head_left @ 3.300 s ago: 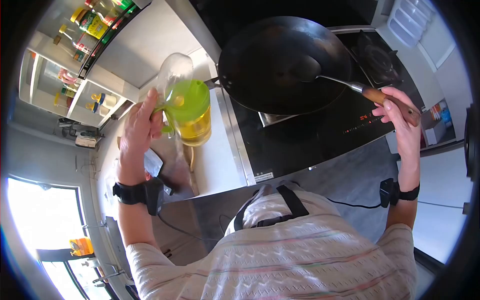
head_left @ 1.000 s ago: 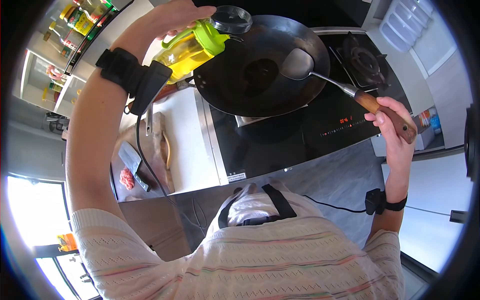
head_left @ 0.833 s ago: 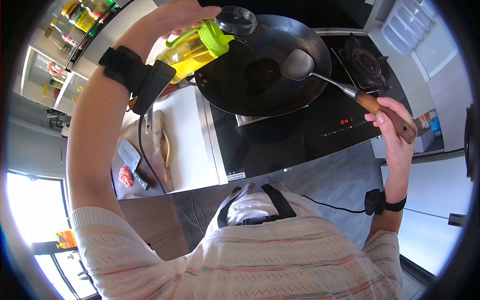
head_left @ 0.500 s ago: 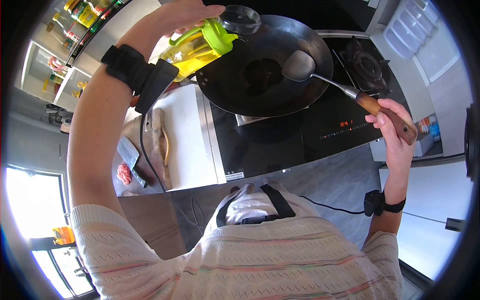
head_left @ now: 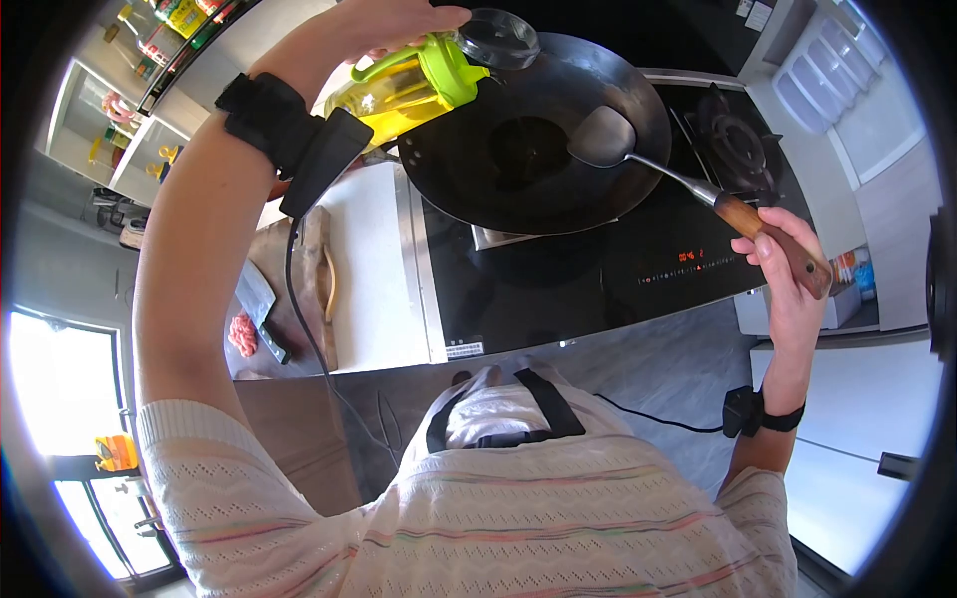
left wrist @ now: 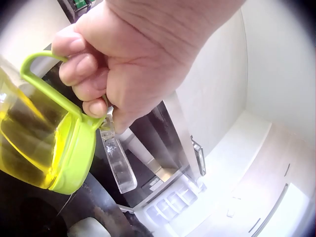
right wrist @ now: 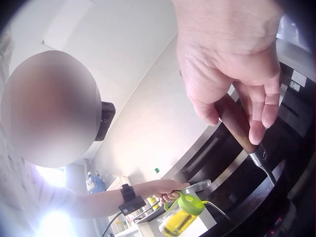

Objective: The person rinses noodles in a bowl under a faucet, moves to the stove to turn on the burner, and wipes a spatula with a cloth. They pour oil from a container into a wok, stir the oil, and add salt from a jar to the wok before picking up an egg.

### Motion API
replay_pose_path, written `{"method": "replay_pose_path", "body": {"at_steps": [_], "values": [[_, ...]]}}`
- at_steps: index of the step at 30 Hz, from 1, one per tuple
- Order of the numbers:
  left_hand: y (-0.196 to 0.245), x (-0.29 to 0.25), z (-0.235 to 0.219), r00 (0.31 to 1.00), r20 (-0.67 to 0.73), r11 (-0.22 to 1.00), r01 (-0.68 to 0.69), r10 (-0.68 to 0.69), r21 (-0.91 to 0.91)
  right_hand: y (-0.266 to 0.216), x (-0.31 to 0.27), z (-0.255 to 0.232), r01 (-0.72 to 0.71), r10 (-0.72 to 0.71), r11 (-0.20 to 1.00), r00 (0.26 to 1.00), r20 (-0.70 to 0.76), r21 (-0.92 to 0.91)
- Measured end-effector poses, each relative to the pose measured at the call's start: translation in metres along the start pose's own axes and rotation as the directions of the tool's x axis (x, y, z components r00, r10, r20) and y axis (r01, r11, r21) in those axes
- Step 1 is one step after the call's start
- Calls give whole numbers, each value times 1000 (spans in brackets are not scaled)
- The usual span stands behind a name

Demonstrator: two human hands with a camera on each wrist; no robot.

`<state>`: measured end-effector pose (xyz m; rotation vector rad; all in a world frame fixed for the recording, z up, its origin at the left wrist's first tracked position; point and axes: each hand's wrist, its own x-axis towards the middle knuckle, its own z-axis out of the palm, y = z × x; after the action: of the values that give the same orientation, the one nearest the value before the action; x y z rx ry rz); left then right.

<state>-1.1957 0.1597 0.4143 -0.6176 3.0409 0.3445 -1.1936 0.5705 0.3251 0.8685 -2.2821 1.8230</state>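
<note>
Squarely on the black stove (head_left: 558,284) sits the wok (head_left: 478,189), a dark pool inside. Left of it, the chopping board (head_left: 317,239) lies on the surface (head_left: 374,269). My right hand (head_left: 793,279) has its fingers curled round the spatula (head_left: 605,137), its head inside the wok. My left fingers (head_left: 379,28) close round the oil jug's (head_left: 404,98) handle—it tilts over the wok. Smaller still: a cleaver (head_left: 256,299), then pink meat (head_left: 242,335) beside it.

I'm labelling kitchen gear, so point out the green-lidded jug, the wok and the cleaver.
Green-lidded jug (left wrist: 81,158), left wrist view: on its green lid.
Wok (head_left: 469,179), head view: on its inner wall.
Cleaver (head_left: 255,296), head view: on its blade.
</note>
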Motion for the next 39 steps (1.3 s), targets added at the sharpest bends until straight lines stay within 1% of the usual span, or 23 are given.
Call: {"method": "replay_pose_path", "body": {"at_steps": [5, 8, 10, 11, 13, 14, 15, 16, 17, 19, 20, 21, 24, 25, 26, 27, 28, 29, 30, 32, 34, 35, 39], "values": [[-6, 6, 8, 999, -17, 999, -49, 49, -5, 1, -1, 1, -35, 35, 999, 999, -21, 9], [-3, 2, 5, 994, -64, 995, -92, 90, -25, -3, -2, -2, -31, 32, 999, 999, -36, 7], [6, -6, 1, 995, -91, 1000, 27, -26, 7, 2, -1, -1, -25, 25, 1000, 999, -34, -2], [14, -16, -9, 995, -93, 1000, 30, -29, 4, 1, 0, -3, -15, 15, 1000, 999, -37, -15], [27, -34, -28, 977, -102, 980, 178, -187, -90, -4, 2, -7, -14, 13, 1000, 999, -39, -19], [22, -36, -29, 976, -104, 979, 182, -191, -92, -5, 3, -8, -16, 15, 1000, 999, -44, -19], [11, -38, -29, 974, -106, 925, 153, -201, -347, -4, 4, -9, -14, 13, 1000, 999, -41, -18], [0, -40, -28, 972, -106, 809, 112, -211, -578, -4, 5, -9, -13, 12, 1000, 999, -34, -7], [-11, -41, -24, 970, -108, 809, 116, -216, -576, 0, 4, -7, -12, 13, 1000, 1000, -26, 7], [-33, -45, -22, 981, -60, 544, 52, -185, -837, 1, 7, -6, -6, 6, 1000, 1000, -10, 13], [-43, -49, -23, 986, -45, 377, 20, -162, -926, -1, 8, -6, -1, 1, 1000, 1000, 0, 16], [-53, -52, -22, 989, -51, 286, -9, -140, -958, -2, 9, -5, 2, -3, 1000, 1000, 4, 16], [-83, -62, -27, 986, -40, 230, -1, -162, -973, -3, 9, -1, -18, 18, 999, 1000, 9, 34], [-92, -66, -29, 966, -72, 165, -31, -247, -986, -5, 10, 1, -47, 47, 998, 999, -6, 45], [-100, -74, -30, 966, -75, 164, -35, -248, -986, -7, 10, 2, -75, 76, 995, 997, -22, 58], [-108, -84, -33, 946, -110, 165, -61, -304, -984, -8, 11, 6, -101, 103, 994, 994, -35, 52], [-116, -95, -40, 919, -152, 180, -91, -364, -979, -13, 11, 11, -174, 177, 984, 983, -52, 48], [-127, -103, -45, 903, -111, 112, -71, -414, -991, -13, 11, 14, -180, 182, 983, 981, -66, 35], [-155, -111, -53, 952, -84, 99, -58, -294, -993, -11, 11, 18, -185, 187, 982, 980, -75, 31], [-183, -128, -58, 925, -108, 77, -86, -364, -993, -11, 7, 25, -167, 170, 985, 982, -86, 33], [-217, -144, -67, 909, -157, 95, -130, -386, -987, -16, 5, 36, -179, 172, 984, 974, -149, -28], [-228, -150, -70, 860, -171, 109, -135, -481, -985, -15, 4, 41, -189, 184, 982, 968, -169, -18], [-322, -163, -74, 785, -191, 118, -151, -589, -982, -9, 0, 60, -263, 260, 964, 926, -274, 26]]}}
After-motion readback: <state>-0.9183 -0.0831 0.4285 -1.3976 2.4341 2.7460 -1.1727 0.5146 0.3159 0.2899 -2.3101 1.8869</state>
